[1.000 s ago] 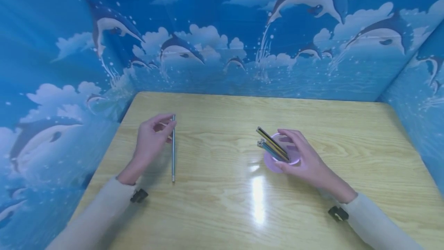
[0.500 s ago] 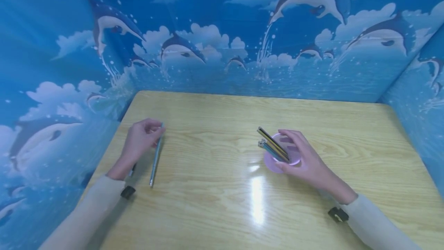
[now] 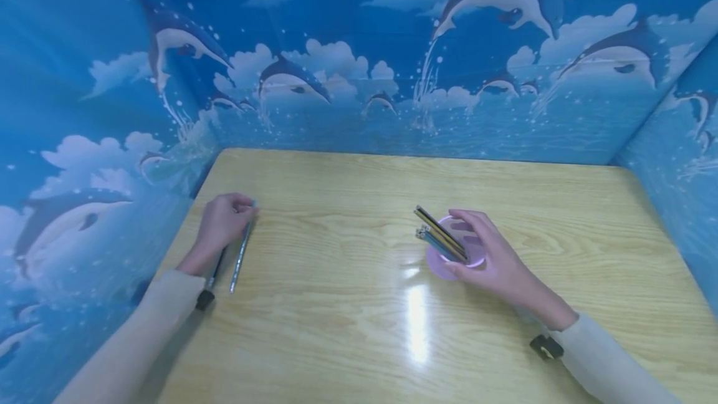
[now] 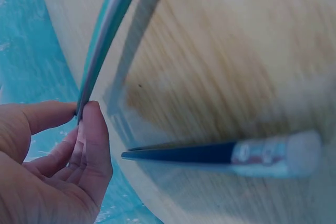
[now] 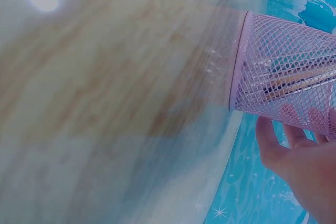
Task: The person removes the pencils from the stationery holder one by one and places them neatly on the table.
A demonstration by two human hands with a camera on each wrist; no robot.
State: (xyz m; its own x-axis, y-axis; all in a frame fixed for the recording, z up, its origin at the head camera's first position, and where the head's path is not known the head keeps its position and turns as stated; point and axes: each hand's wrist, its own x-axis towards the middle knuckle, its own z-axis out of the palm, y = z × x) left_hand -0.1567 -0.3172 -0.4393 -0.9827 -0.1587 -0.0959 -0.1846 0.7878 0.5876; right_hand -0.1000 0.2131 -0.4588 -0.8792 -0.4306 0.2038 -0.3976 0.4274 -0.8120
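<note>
My left hand is near the table's left side and pinches one end of a teal and silver pencil between thumb and fingers. In the head view the pencil's other end points toward the front of the table. Beside it lies a dark blue pencil-like stick with a pale, patterned end, partly hidden under the left wrist in the head view. My right hand grips a pink mesh pen holder, thumb and fingers curled round its side. Several pencils lean out of the holder toward the left.
The wooden table has its back edge against a blue dolphin-print curtain, which also covers both sides. Light glares off the tabletop left of the pen holder.
My left hand has moved left with the pencil, which has turned from upright in view to slanted. The dark stick has come into view beside the wrist. The right hand stays in place.
</note>
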